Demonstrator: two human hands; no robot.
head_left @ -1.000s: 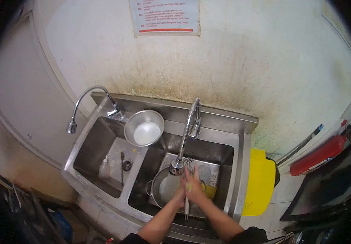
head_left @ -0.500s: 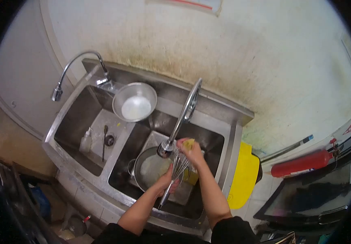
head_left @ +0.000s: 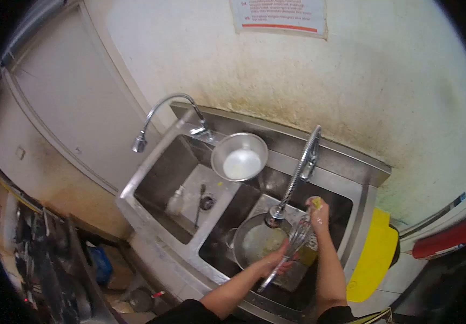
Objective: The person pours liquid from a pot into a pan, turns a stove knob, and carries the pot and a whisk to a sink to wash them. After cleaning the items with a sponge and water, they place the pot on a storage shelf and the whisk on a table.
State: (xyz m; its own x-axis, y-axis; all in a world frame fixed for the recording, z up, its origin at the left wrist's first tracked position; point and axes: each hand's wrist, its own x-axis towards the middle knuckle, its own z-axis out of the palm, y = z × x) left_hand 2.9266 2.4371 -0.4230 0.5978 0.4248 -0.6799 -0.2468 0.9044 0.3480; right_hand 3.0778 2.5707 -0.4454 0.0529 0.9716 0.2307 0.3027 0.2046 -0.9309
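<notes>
My left hand (head_left: 277, 262) grips the handle of a metal whisk (head_left: 293, 244) over the right basin of a steel double sink (head_left: 162, 229). The whisk's wire head points up toward my right hand (head_left: 318, 214), which holds a yellow sponge (head_left: 316, 202) at the top of the wires. Both hands are just right of the nozzle of a flexible tap (head_left: 295, 179). Under them a round metal pan (head_left: 253, 243) lies in the basin.
A steel bowl (head_left: 239, 156) rests on the divider between the basins. The left basin holds a small bottle (head_left: 175, 201) and a utensil (head_left: 199, 204), with a second tap (head_left: 163, 114) above. A yellow board (head_left: 371, 259) hangs right of the sink. A stained wall stands behind.
My right hand with the sponge has gone from the whisk's handle end up to the wire tips. The left hand keeps hold of the handle. The camera view has swung to the left.
</notes>
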